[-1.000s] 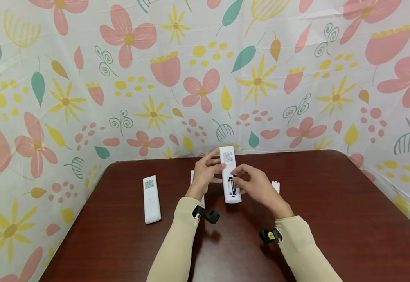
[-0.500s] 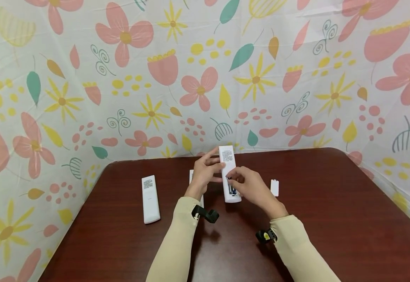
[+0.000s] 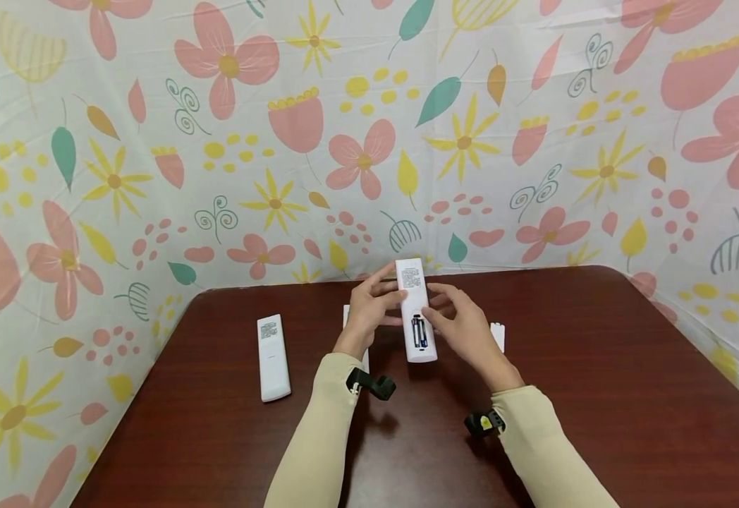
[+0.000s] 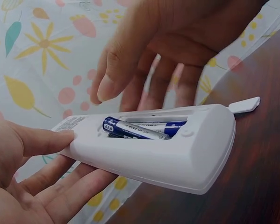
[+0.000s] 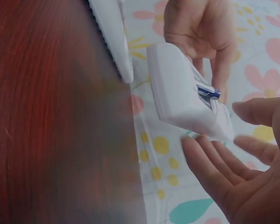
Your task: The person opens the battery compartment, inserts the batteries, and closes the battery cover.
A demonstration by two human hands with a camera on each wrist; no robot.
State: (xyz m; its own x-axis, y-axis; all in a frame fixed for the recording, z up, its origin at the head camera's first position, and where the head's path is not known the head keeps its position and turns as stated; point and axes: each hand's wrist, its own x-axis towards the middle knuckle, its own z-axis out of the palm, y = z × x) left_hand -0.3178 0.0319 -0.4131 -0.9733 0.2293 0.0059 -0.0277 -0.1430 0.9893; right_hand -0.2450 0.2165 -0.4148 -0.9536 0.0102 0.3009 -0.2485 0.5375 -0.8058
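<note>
My left hand (image 3: 368,310) holds a white remote control (image 3: 412,303) above the table, back side up, thumb on the back and fingers beneath. Its battery compartment is uncovered. Two blue-and-silver AAA batteries (image 4: 135,129) lie inside; the nearer one sits tilted, its AAA-marked end raised in the left wrist view. At the remote's right side is my right hand (image 3: 465,326), thumb and fingers apart and nothing pinched between them. In the right wrist view its fingers (image 5: 210,163) are spread close to the remote; whether they touch it, I cannot tell.
A white battery cover (image 3: 498,336) lies on the dark wooden table (image 3: 598,395), partly behind my right hand. Another white remote (image 3: 273,358) rests face down at the left. A further white remote (image 3: 366,362) is mostly hidden by my left wrist. Flowered cloth (image 3: 363,162) hangs behind.
My right fingers have come away from the batteries and opened at the remote's right side, so both batteries show. The left hand keeps holding the remote almost in place.
</note>
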